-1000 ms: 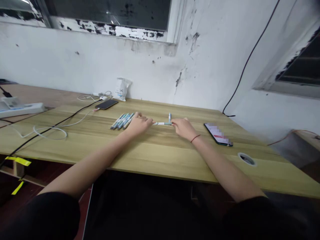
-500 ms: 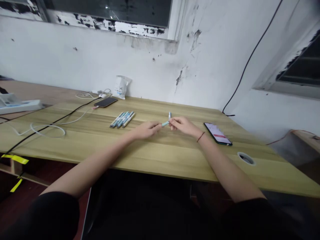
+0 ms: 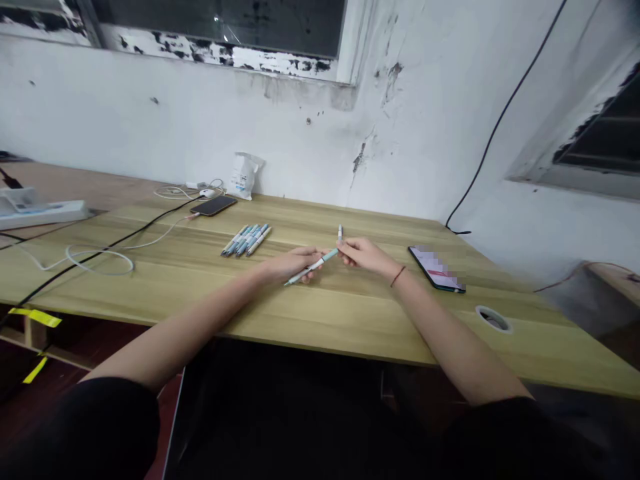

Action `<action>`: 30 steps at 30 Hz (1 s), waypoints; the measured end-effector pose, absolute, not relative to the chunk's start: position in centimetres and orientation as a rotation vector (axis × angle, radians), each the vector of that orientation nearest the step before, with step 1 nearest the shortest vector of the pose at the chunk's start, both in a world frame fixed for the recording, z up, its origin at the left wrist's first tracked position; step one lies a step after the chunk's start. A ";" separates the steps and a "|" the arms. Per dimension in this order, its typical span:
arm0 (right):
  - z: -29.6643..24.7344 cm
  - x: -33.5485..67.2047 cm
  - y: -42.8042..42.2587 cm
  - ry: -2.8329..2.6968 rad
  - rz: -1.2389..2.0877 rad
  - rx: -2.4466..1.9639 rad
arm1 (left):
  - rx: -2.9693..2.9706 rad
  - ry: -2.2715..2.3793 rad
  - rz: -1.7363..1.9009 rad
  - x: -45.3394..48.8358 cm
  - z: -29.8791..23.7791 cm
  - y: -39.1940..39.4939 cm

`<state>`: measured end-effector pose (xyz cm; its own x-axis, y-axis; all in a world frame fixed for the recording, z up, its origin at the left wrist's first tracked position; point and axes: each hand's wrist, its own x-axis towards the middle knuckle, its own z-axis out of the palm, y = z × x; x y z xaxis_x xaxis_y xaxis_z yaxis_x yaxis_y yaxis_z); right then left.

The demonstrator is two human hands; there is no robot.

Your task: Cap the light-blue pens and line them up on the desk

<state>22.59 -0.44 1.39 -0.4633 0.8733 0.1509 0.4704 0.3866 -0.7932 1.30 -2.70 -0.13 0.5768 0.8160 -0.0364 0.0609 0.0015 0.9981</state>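
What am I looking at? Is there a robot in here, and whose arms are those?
No robot here! Those arms belong to a person working with two bare hands. The camera sits on that person's head, looking forward and down, so you see almost what they see.

The left hand and the right hand are over a wooden table. A pale green and white pen slants across the left hand's fingers, and the right hand's fingertips are at its upper end.

A bunch of pens lies side by side farther left, and another pen is just beyond the right hand. There's also a dark phone at the back left, and a phone with a lit screen on the right.
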 end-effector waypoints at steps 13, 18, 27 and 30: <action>1.5 22.2 -0.8 -2.073 0.938 -1.117 | 1.608 0.916 0.706 1.1 0.2 -2.8; 1.5 22.1 -1.0 -2.125 0.905 -1.082 | 1.536 0.952 0.685 1.4 0.2 -2.8; 1.2 21.9 -0.9 -2.023 1.013 -1.086 | 1.438 0.903 0.737 1.5 0.1 -3.1; 1.2 21.9 -1.0 -2.049 0.983 -1.095 | 1.517 0.890 0.725 1.4 0.1 -3.1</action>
